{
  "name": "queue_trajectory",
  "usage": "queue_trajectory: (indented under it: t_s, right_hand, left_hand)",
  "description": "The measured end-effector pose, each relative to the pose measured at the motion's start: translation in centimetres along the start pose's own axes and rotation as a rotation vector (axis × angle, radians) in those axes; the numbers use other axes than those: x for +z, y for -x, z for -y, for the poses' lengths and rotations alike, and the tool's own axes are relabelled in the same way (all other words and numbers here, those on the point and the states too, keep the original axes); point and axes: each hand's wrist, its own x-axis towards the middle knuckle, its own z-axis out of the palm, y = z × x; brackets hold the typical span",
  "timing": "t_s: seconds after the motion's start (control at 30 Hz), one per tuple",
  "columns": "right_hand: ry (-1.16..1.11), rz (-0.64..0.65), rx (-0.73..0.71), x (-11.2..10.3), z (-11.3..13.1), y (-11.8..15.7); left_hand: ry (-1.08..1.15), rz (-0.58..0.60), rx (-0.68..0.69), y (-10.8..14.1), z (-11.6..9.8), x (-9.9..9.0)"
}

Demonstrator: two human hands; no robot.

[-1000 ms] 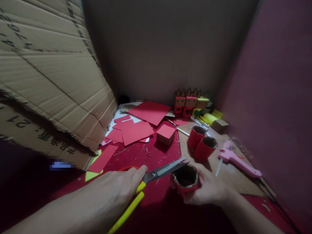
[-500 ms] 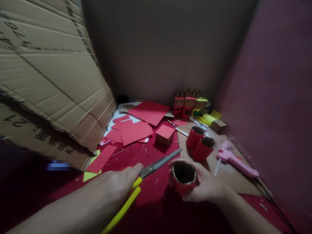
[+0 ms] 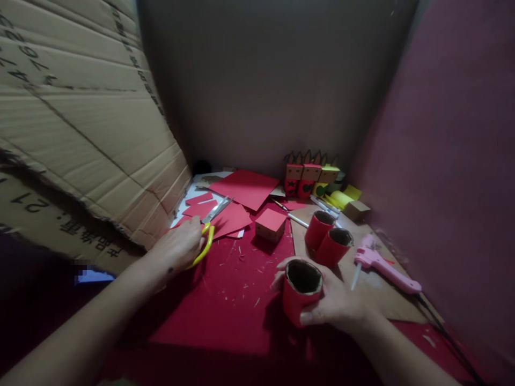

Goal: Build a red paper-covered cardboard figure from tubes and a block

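Observation:
My left hand is closed round the yellow handles of a pair of scissors, whose blades lie over the red paper sheets at the left. In my right hand is a red paper-covered cardboard tube, held upright near the front with its open end facing up. Just beyond it stand two similar red tubes, one behind the other. A small cardboard box with a red top sits between the papers and the tubes.
A pink glue gun rests on a brown board, its cord running to the front right. Small box-headed figures stand at the back. A large corrugated cardboard sheet rises at the left; a pink wall bounds the right.
My left hand has carried the scissors away from the tube, forward and left onto the red papers. My right hand still holds the tube in nearly the same spot.

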Motion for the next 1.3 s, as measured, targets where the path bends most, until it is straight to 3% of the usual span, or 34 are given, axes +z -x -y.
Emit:
queue_trajectory:
  t_s: [0.23, 0.37, 0.5, 0.53, 0.6, 0.7, 0.8, 0.9, 1.0, 1.1, 1.17, 1.2, 1.27, 1.3]
  right_hand:
    - [-0.091, -0.055, 0.012, 0.1, -0.1, 0.0]
    - [-0.213, -0.073, 0.054, 0.4, -0.4, 0.1]
    - [-0.231, -0.099, 0.034, 0.7, -0.3, 0.0]
    - [-0.205, -0.109, 0.025, 0.8, -0.2, -0.1]
    - [-0.150, -0.134, 0.001, 0.8, -0.1, -0.2]
    - [-0.139, -0.177, -0.045, 0.8, 0.0, -0.3]
    - [-0.173, -0.201, -0.088, 0.7, -0.2, -0.3]
    - [-0.169, -0.224, -0.126, 0.6, -0.4, -0.7]
    - [-0.082, -0.259, -0.151, 1.0, -0.3, -1.0]
    - [0.003, -0.251, -0.153, 1.8, 0.5, 0.2]
    - [0.167, -0.297, -0.227, 1.7, 1.3, 2.0]
    - [0.347, -0.403, -0.271, 1.4, 1.6, 3.2]
    - [0.784, -0.746, -0.435, -0.3, 2.2, 5.6]
    - [0.999, -0.892, -0.438, -1.6, 2.2, 6.7]
  left_hand:
    - [-0.177, 0.014, -0.056, -3.0, 0.6, 1.8]
    - [-0.236, -0.031, -0.014, -3.1, -0.1, 0.7]
    - [-0.182, -0.064, 0.130, -1.1, -3.1, -0.9]
    - [0.020, -0.027, 0.206, -0.4, -4.1, -1.3]
    - [0.462, 0.211, 0.319, 1.4, -6.4, -1.9]
    - [0.910, 0.541, 0.449, 3.7, -9.3, -2.0]
    - [1.209, 0.675, 0.511, 4.9, -11.3, -0.9]
    - [1.375, 0.588, 0.505, 5.1, -12.7, 0.9]
    - [1.382, 0.475, 0.514, 4.9, -13.6, 2.2]
    - [1.381, 0.486, 0.520, 4.4, -13.7, 2.3]
    - [1.357, 0.468, 0.521, 3.9, -13.6, 1.4]
    - [1.330, 0.433, 0.526, 3.6, -13.4, 0.9]
    - [1.254, 0.331, 0.558, 2.9, -13.3, -0.3]
    - [1.231, 0.270, 0.578, 2.6, -13.2, -0.8]
